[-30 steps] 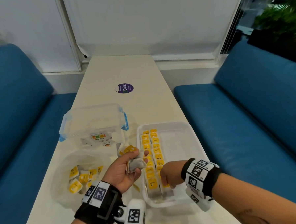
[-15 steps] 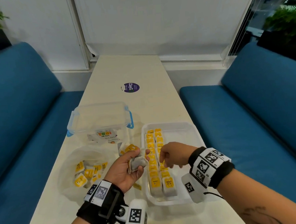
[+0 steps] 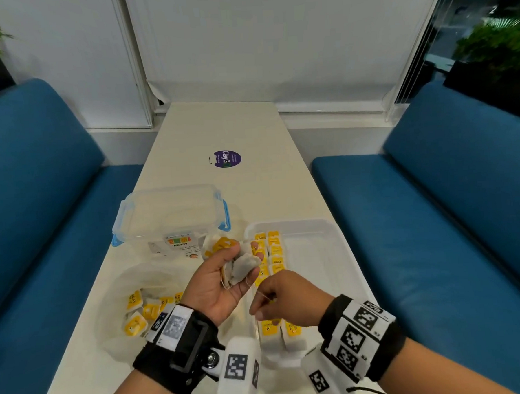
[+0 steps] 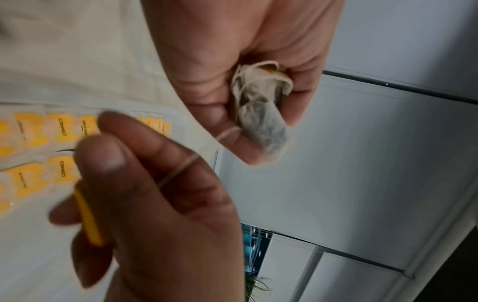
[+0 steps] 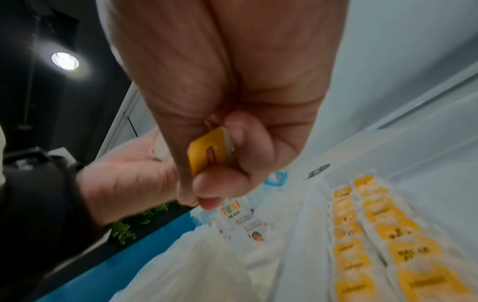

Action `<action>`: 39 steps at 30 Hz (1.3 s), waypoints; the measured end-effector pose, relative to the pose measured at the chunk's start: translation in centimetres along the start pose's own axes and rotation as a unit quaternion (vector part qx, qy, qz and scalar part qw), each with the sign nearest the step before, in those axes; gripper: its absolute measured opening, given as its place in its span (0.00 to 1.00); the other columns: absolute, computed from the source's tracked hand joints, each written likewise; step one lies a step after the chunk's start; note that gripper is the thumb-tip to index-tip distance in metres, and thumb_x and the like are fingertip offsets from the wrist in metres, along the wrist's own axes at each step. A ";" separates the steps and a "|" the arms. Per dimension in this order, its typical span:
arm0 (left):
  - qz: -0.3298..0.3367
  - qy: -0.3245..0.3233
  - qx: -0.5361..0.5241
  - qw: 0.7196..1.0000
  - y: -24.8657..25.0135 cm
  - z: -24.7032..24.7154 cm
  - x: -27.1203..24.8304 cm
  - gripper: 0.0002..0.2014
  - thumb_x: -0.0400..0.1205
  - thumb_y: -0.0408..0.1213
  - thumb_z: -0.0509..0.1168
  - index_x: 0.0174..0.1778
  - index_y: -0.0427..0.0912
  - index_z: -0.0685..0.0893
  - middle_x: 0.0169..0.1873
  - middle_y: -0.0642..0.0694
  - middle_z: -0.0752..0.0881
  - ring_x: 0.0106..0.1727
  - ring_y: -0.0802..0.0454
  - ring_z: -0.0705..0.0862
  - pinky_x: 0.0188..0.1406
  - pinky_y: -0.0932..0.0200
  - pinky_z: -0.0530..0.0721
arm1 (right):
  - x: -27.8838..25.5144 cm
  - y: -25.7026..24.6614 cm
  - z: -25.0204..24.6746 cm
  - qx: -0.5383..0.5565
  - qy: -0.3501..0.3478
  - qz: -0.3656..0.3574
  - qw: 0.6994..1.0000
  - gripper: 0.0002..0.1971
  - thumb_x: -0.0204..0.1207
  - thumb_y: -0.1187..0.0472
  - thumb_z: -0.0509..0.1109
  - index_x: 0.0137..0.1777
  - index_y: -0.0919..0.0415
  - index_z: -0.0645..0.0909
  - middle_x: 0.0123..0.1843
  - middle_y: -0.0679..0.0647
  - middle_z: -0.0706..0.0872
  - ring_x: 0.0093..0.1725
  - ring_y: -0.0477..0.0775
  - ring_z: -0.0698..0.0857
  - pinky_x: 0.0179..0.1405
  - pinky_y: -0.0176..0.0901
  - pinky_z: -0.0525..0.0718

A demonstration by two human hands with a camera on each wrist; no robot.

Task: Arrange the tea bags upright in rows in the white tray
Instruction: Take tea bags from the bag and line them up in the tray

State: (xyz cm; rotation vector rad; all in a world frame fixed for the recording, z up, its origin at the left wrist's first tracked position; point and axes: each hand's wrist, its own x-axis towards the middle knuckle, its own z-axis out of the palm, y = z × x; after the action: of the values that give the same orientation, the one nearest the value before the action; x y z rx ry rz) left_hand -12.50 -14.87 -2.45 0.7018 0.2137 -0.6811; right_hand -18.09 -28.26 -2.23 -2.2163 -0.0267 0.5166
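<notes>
Left hand point(image 3: 215, 286) grips a bunch of tea bags point(image 3: 243, 265); right hand point(image 3: 283, 298) pinches one yellow tag point(image 5: 207, 153).

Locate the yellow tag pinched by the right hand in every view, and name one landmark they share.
Head: the yellow tag is hidden behind the right hand, centre.
Left wrist: yellow tag, lower left.
Right wrist: centre.
Shared landmark: the rows of tea bags in the white tray.

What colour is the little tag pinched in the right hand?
Yellow tag, clearest in the right wrist view.
</notes>
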 end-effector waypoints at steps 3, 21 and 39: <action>0.005 0.002 -0.021 1.000 0.0 -0.4 -0.1 0.16 0.82 0.32 0.58 0.30 0.38 0.86 0.48 0.35 0.86 0.40 0.40 0.91 0.36 0.48 0.89 | -0.8 0.1 -1.4 0.042 0.015 0.012 0.999 0.06 0.72 0.68 0.75 0.43 0.56 0.85 0.29 0.47 0.81 0.21 0.37 0.79 0.25 0.27 0.78; -0.007 0.034 0.025 0.999 -0.9 -1.7 -0.6 0.06 0.81 0.30 0.61 0.38 0.38 0.79 0.44 0.33 0.87 0.44 0.37 0.90 0.42 0.44 0.87 | -2.7 -3.2 -3.8 0.208 0.139 -0.048 0.967 0.11 0.74 0.75 0.69 0.43 0.57 0.81 0.30 0.51 0.82 0.24 0.47 0.79 0.17 0.35 0.72; -0.037 -0.022 0.152 0.987 -2.7 -1.9 -0.4 0.06 0.74 0.29 0.66 0.35 0.40 0.88 0.40 0.41 0.91 0.40 0.46 0.90 0.28 0.62 0.87 | -2.6 -7.2 -5.3 0.219 0.145 -0.113 0.958 0.13 0.74 0.76 0.69 0.42 0.56 0.81 0.31 0.50 0.82 0.24 0.43 0.80 0.17 0.33 0.74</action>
State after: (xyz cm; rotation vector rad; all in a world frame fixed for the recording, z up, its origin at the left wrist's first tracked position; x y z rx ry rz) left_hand -14.49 -14.96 -5.12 0.9739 0.0952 -0.8089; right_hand -17.41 -27.98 7.00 -1.8028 -0.0096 0.0551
